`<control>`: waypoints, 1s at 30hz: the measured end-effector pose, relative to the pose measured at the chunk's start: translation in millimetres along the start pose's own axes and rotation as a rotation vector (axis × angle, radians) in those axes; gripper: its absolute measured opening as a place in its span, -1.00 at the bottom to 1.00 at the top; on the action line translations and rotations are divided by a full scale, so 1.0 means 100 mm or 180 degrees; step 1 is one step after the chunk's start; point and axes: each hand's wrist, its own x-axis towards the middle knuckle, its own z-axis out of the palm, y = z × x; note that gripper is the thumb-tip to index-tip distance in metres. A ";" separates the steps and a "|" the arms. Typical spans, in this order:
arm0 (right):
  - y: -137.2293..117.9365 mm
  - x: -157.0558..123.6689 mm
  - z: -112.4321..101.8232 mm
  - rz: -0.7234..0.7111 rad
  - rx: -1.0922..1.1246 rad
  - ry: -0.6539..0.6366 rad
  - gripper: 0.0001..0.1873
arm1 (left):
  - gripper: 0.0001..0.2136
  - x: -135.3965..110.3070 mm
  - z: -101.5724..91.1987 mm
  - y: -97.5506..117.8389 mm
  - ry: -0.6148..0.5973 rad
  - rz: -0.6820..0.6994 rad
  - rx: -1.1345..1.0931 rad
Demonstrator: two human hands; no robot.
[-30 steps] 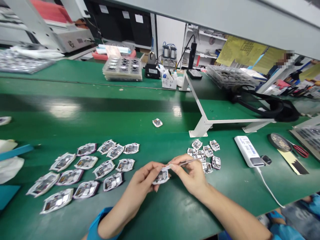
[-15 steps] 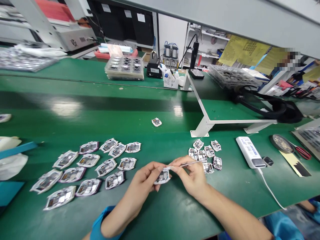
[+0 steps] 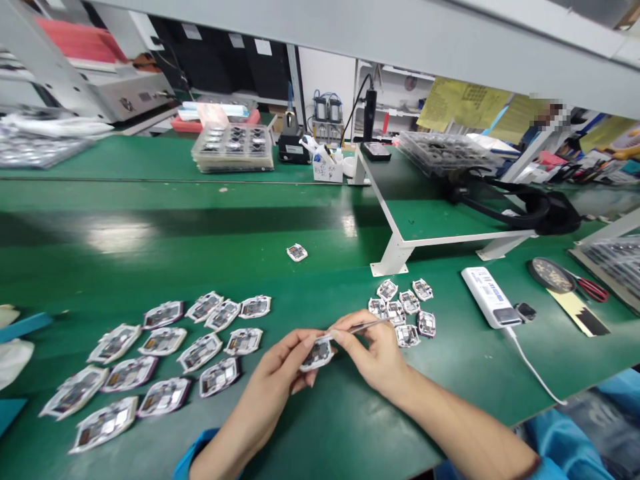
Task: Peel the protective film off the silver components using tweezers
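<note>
Fingers (image 3: 293,353) of the left hand (image 3: 267,387) grip a small circuit module (image 3: 317,355) (its top edge meets the tweezer tips), while the right hand (image 3: 375,353) pinches steel tweezers (image 3: 367,327). Loose modules (image 3: 400,312) lie just beside that hand; the right forearm (image 3: 460,427) crosses the near edge of the green bench mat (image 3: 320,287).

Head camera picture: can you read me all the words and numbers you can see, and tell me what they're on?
Nothing here can be read clearly:
Printed label on the white corded block: too small to read.
Handwriting on the white box: too blurred to read.
Print on the yellow sheets: too small to read.
White labels on the black panels: too small to read.
</note>
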 end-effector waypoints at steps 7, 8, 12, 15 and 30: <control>-0.01 0.00 0.01 0.0074 0.0129 0.0077 -0.94 | -0.59 -0.02 -0.03 -0.02 -0.0129 0.0136 0.0157; -0.01 0.00 0.00 0.0031 0.0081 0.0057 -0.94 | -0.60 -0.02 -0.03 -0.02 -0.0131 0.0146 0.0178; 0.00 -0.02 -0.01 -0.0273 -0.0167 -0.0053 -0.96 | -0.63 -0.04 -0.04 -0.02 -0.0107 0.0136 0.0193; 0.01 -0.03 -0.02 -0.0563 -0.0321 -0.0157 -0.98 | -0.65 -0.03 -0.04 -0.02 -0.0090 0.0154 0.0166; -0.03 -0.03 0.01 -0.0468 0.0096 -0.0050 -0.93 | -0.76 -0.02 -0.04 0.01 -0.0174 0.0232 -0.0201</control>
